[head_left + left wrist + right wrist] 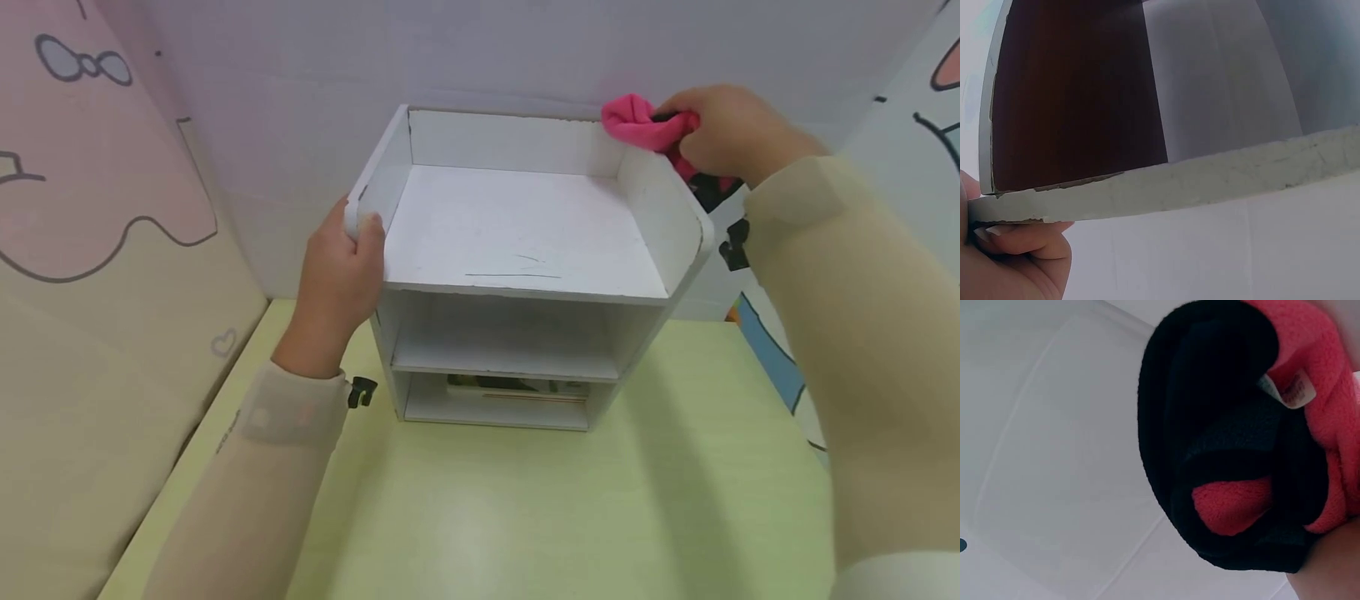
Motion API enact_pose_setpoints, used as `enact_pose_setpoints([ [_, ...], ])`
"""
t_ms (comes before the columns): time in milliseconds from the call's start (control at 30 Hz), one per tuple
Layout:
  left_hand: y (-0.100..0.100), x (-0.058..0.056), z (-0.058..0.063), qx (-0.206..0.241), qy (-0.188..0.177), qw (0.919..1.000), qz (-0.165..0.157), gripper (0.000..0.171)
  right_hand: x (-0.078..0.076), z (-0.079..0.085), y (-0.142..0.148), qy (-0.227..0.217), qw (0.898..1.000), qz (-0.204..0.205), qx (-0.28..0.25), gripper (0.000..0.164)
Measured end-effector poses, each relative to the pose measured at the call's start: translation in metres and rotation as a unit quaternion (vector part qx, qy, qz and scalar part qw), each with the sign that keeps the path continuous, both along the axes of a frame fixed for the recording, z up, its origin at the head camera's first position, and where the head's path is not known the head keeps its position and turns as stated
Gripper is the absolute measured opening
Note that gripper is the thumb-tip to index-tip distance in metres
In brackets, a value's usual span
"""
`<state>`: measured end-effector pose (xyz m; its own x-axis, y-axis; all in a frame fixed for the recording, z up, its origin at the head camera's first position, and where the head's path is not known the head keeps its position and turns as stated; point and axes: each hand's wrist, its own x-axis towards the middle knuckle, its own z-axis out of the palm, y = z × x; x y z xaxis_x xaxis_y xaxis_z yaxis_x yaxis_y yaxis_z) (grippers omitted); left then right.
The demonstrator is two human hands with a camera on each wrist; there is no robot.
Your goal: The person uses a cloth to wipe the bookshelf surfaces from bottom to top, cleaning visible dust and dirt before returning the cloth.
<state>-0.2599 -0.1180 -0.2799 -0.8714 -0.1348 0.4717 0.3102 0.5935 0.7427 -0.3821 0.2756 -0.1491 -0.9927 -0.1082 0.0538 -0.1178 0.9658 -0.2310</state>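
Observation:
A white shelf unit (517, 221) with chipped edges stands at the back of the table, its top tray walled on the sides and back. My left hand (341, 271) grips the upper front corner of its left side panel, thumb on the inner face. In the left wrist view the curled fingers (1038, 244) show under the panel's edge (1147, 197). A pink cloth (641, 125) with black parts is bunched in my right hand (735, 129), over the back right corner of the tray. Up close, the cloth (1235, 506) hangs in folds with a small white label.
The pale green table (487, 508) extends in front of the unit. A flat item with a dark patterned edge (517, 386) lies in the lowest compartment. Behind stands a pale wall (300, 83), and a cartoon-printed panel (97, 208) borders the left side.

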Motion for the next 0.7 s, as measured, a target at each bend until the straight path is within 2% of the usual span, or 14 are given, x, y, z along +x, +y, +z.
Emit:
enact_pose_setpoints([
  [567,-0.004,0.002,-0.002,0.002,0.000,1.0000,0.004,0.062,0.035,0.001,-0.014,-0.004,0.997,0.025,0.069,0.065],
  [700,-0.004,0.002,-0.004,0.005,0.001,1.0000,0.004,0.062,0.046,0.001,-0.014,0.000,0.995,0.042,0.095,0.065],
])
